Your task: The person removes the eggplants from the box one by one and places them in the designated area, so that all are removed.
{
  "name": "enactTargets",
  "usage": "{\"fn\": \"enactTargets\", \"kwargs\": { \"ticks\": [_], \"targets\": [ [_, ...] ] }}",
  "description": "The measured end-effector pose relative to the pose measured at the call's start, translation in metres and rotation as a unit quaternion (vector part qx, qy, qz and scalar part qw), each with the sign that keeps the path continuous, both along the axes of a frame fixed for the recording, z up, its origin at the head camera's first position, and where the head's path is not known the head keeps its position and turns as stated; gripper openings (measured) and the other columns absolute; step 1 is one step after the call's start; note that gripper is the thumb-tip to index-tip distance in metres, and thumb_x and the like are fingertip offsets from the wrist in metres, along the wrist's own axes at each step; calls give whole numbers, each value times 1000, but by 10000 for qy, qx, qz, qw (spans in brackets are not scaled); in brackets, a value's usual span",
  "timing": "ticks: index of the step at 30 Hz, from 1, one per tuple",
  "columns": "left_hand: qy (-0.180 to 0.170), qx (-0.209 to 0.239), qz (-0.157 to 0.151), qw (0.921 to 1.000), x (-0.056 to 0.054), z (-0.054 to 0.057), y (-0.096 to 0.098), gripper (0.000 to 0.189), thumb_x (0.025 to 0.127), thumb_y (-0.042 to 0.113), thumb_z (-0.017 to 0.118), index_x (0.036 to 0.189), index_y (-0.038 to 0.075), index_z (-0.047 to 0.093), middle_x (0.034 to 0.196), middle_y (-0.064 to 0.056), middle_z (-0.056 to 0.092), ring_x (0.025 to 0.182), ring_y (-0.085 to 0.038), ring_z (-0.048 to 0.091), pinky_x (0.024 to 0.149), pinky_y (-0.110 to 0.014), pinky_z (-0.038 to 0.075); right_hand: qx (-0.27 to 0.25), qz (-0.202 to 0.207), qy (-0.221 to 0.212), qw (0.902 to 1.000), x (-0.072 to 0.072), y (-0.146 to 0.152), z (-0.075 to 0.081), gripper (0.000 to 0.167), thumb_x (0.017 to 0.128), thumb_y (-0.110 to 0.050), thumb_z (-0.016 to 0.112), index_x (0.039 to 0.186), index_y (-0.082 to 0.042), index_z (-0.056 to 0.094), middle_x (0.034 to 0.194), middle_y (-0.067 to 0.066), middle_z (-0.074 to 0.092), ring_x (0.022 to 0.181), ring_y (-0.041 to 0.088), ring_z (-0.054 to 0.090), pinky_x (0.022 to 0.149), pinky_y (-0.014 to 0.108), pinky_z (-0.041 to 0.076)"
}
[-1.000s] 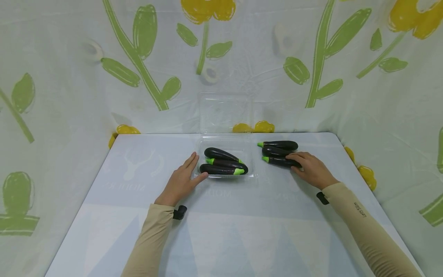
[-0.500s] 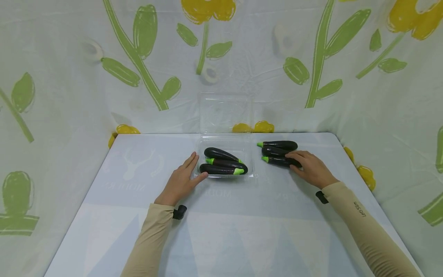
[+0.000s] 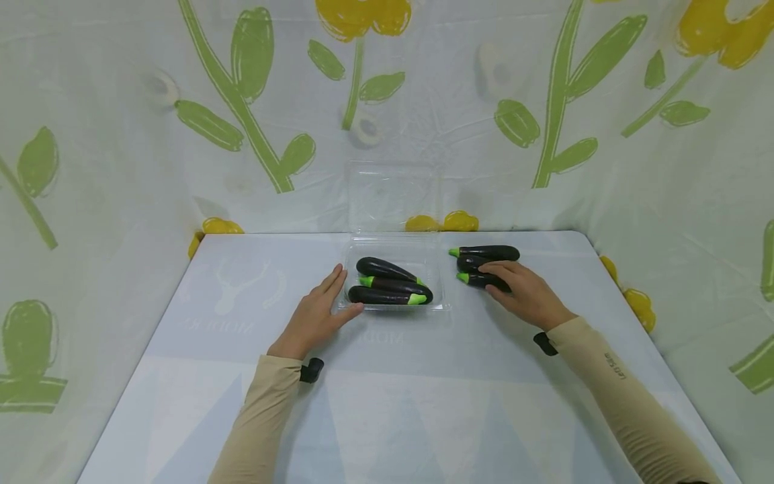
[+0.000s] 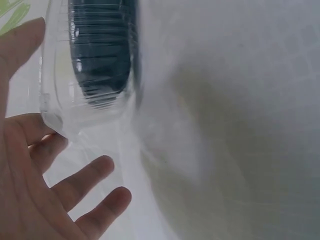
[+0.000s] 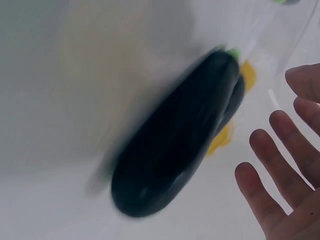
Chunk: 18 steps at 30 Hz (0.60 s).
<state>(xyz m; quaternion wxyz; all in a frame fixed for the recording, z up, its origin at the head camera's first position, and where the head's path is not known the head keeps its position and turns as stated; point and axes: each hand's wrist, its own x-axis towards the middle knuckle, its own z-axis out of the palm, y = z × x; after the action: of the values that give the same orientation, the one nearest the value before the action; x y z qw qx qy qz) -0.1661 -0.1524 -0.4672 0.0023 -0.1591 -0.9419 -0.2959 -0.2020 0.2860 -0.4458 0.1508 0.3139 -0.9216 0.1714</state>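
Observation:
A clear plastic clamshell box (image 3: 437, 296) stands at the back middle of the table, its lid (image 3: 393, 195) raised. Inside lie three dark eggplants with green stem ends, the front one (image 3: 381, 296) nearest me. My left hand (image 3: 314, 316) rests its thumb and fingers at the box's left front corner; in the left wrist view the other fingers (image 4: 82, 182) spread away from it. To the right, three more eggplants lie side by side. My right hand (image 3: 526, 294) is over the front eggplant (image 3: 480, 279), hiding its thick end. In the right wrist view, its fingers (image 5: 270, 155) are extended, apart from an eggplant (image 5: 175, 140).
The white table (image 3: 387, 403) ends at a back edge just behind the box and eggplants. A flower-printed curtain (image 3: 423, 101) hangs behind and at both sides. Each wrist carries a small black camera.
My right hand has shifted left along the front loose eggplant and covers more of it. The left hand, the box and the eggplants stay in place.

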Motion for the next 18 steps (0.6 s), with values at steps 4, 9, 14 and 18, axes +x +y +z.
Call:
{"fn": "enactTargets", "kwargs": {
  "ticks": [4,9,14,18],
  "targets": [
    [47,21,-36,10000,1,-1,-1,92,95,64,58,162,10,24,169,-2,15,151,-30,26,119,-52,29,-177,146,-82,9997,3,-17,0,45,90,-11,79,133,-11,64,134,9,61,124,28,58,99,48,51],
    [76,-41,-36,10000,1,-1,-3,92,95,66,57,162,11,24,169,-1,16,151,-29,27,119,-51,29,-231,200,-307,9991,6,-40,2,45,94,-16,75,137,-14,61,138,7,60,128,25,55,101,46,51],
    [52,-57,-42,10000,1,-1,-4,92,95,66,57,162,11,26,168,-2,18,150,-30,29,119,-51,30,-330,400,-412,9978,9,-60,2,42,98,-20,70,138,-16,61,138,4,60,129,23,55,104,45,49],
    [2,-103,-7,9999,1,0,-4,92,95,66,57,162,12,25,168,-2,18,149,-31,30,118,-51,31,-428,560,-441,9965,10,-75,2,37,102,-25,64,139,-17,61,137,1,61,127,21,56,106,45,47]
  ]
}}
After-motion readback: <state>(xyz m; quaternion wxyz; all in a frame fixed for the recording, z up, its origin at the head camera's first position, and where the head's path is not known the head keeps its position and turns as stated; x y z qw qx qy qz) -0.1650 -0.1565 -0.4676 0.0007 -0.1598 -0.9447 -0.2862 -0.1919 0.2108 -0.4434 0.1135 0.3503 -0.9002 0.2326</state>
